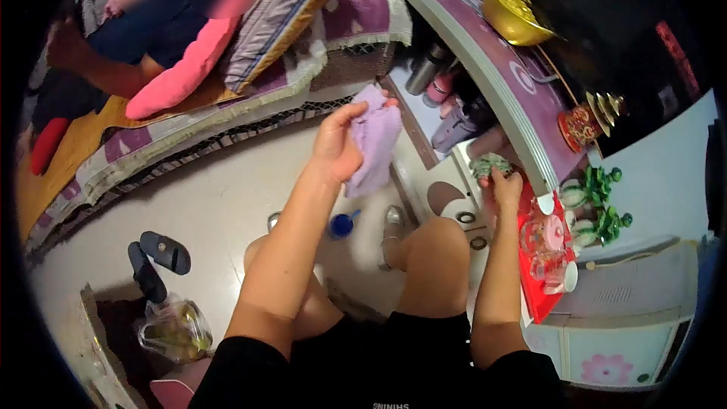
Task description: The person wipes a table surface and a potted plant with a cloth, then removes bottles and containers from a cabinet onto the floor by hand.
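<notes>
A light purple cloth (372, 144) hangs folded in my left hand (338, 144), whose fingers and thumb are closed round it in front of me. Over to the right, my right hand (509, 188) reaches to the shelf under the purple-topped cabinet. Its fingers are closed on a small green-and-white patterned object (492, 167) whose kind I cannot make out. Close by on the shelf stand a lilac bottle (454, 127), a pink cup (439, 89) and a dark steel flask (426, 68).
Beside my right forearm, a red tray (539, 299) carries glassware and cups. On the cabinet top (496, 53) sit a gold bowl (515, 15) and a tiered ornament (591, 121). A blue cup (342, 225), dark slippers (163, 254) and a bag of fruit (178, 333) are on the floor. Another person is on the sofa.
</notes>
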Motion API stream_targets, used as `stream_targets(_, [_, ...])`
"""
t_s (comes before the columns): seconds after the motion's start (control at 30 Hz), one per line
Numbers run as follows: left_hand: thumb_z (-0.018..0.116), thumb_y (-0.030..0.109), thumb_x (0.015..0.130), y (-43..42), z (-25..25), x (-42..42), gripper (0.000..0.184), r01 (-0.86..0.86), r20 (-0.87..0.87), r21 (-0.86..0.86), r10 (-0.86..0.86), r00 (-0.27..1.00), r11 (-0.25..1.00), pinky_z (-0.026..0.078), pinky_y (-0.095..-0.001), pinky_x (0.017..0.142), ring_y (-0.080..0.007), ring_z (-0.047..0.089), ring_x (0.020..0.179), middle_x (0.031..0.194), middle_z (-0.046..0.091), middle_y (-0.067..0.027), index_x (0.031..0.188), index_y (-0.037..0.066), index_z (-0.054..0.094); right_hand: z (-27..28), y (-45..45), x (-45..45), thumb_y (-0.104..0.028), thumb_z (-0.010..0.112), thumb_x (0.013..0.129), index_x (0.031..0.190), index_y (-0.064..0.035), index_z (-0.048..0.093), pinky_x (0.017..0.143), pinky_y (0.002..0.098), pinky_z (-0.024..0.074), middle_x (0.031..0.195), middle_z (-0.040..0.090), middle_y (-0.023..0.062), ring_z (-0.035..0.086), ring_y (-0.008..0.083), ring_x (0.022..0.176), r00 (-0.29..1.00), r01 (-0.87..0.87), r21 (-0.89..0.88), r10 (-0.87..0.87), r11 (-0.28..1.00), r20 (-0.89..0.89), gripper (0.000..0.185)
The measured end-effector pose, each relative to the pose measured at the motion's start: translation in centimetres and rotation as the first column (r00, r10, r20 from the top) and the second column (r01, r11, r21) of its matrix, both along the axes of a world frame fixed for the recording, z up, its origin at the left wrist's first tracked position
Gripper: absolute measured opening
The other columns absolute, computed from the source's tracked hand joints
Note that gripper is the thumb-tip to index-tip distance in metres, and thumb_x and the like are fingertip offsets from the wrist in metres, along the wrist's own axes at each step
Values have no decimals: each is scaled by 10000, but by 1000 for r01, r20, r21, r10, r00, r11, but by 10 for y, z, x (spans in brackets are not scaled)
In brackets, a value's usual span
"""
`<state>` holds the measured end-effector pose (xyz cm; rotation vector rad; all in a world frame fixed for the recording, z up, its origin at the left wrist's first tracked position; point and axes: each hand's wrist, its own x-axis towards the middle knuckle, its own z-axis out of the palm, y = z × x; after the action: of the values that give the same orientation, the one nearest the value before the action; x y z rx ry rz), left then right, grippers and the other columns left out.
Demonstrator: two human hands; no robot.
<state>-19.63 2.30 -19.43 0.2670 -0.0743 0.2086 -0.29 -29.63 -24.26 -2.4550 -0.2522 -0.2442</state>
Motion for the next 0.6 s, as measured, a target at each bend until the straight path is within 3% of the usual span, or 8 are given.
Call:
stream_targets(0.07, [511,67,773,2,2,-2,427,-10,-25,6,10,1000,1000,416,-376,951,-265,544,1069,1144,561,-172,1179,-56,473,-1,1,-4,-251,603,792,1002,95,531,695,387,482,903,623,237,631,284,770,985,73,-269,-27,960,170,411])
stream_targets(0.17, [478,-27,744,4,-7,3,417,-31,-38,76,34,999,997,438,-371,932,-269,558,1037,1103,571,-154,1160,-48,476,46,35,-63,-234,612,802,1006,56,549,690,299,469,864,618,165,591,184,780,975,92,-379,-6,921,222,360])
stream_targets(0.23, [467,-37,731,2,-1,1,426,-44,-46,111,49,998,993,432,-381,939,-270,551,1046,1114,560,-157,1158,-49,468,58,58,-82,-191,592,824,1112,19,524,733,283,467,920,625,148,596,165,835,958,-284,20,284,959,-22,362])
stream_targets(0.27, [462,-42,725,-2,1,2,431,-39,-52,130,46,998,991,429,-387,943,-271,547,1051,1120,554,-158,1156,-50,464,56,73,-90,-152,565,845,1174,13,488,788,273,453,956,627,128,591,171,911,879,-466,141,476,873,-38,376])
stream_targets(0.3, [456,-50,718,-5,0,3,435,-17,-43,117,23,999,993,426,-392,947,-273,542,1056,1119,550,-158,1153,-49,462,58,93,-101,-129,623,800,1260,21,399,856,324,454,1147,546,196,571,228,996,772,-460,523,615,717,-164,534])
stream_targets(0.37, [442,-65,704,-7,-3,3,442,13,-20,89,-11,1000,996,418,-401,956,-275,533,1065,1117,542,-158,1146,-49,457,50,125,-113,-65,658,751,1302,16,329,879,318,448,1235,468,209,561,228,1014,706,-555,577,706,600,-55,647])
stream_targets(0.47, [411,-83,689,-9,-6,2,438,35,-13,53,-34,999,998,410,-408,965,-278,521,1072,1106,538,-157,1122,-48,465,51,152,-118,-61,678,724,1330,1,265,872,320,457,1280,419,204,566,227,1002,690,-685,407,717,604,99,736])
stream_targets(0.6, [417,-29,784,-6,-9,1,340,-45,-101,121,58,993,992,455,-384,903,-253,561,992,1070,553,-128,1120,-34,472,58,160,-130,-82,611,792,1148,7,503,747,297,475,1037,597,109,594,177,826,783,-612,218,621,760,35,383])
